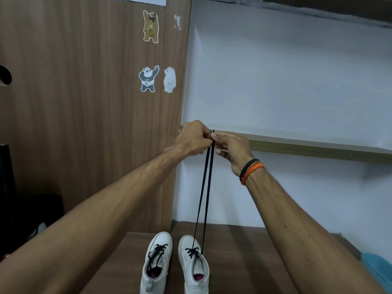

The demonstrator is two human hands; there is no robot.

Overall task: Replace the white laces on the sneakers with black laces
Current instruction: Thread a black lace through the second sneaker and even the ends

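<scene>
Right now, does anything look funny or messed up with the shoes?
Nothing looks broken or spilled. Both sneakers sit side by side; the right sneaker is only partly laced, and both hands pinch its black lace ends, held up together.

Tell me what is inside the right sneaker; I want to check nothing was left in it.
Inside the right sneaker only a pink lining at the heel shows. The toe end is hidden under the tongue and the black lace, whose two ends both hands pinch above.
</scene>
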